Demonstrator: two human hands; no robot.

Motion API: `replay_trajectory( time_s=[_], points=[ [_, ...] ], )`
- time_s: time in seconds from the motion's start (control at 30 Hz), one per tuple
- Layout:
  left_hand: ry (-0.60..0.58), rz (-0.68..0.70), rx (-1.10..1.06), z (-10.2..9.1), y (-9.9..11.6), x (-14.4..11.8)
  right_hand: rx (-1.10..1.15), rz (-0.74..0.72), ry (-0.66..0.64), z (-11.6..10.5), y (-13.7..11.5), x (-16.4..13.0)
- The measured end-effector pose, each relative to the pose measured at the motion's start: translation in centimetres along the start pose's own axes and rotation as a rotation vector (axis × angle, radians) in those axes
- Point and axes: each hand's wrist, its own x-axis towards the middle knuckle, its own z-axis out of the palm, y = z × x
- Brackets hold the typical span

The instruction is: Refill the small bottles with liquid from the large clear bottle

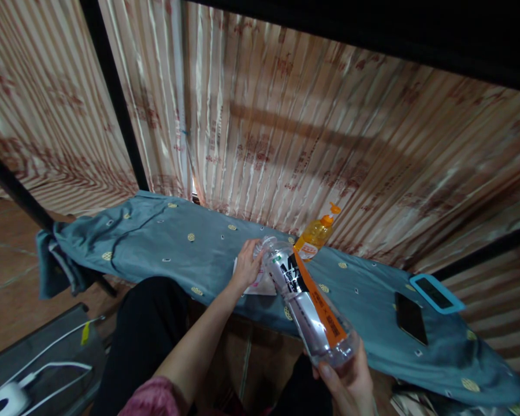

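Observation:
A clear plastic bottle with a silver, black and orange label is held tilted in front of me, its neck up and to the left. The fingers of my left hand are closed around the neck end; they partly hide it. My right hand grips the base at the lower right. Beneath my left hand, a white and pink packet lies on the cloth, partly covered. Just behind the held bottle stands an orange pump bottle with yellow-orange liquid.
A blue-grey patterned cloth covers the narrow surface before me. To the right lie a black phone and a light-blue framed device. A white charger with cables sits at lower left. Striped curtains hang behind, with dark poles.

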Motion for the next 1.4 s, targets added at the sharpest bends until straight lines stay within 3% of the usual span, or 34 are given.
replay_trajectory(
  time_s=[1.4],
  points=[
    [-0.005,-0.02,-0.013,-0.1,0.29,0.04,-0.006,-0.003,0.011,0.08,-0.01,-0.12]
  ],
)
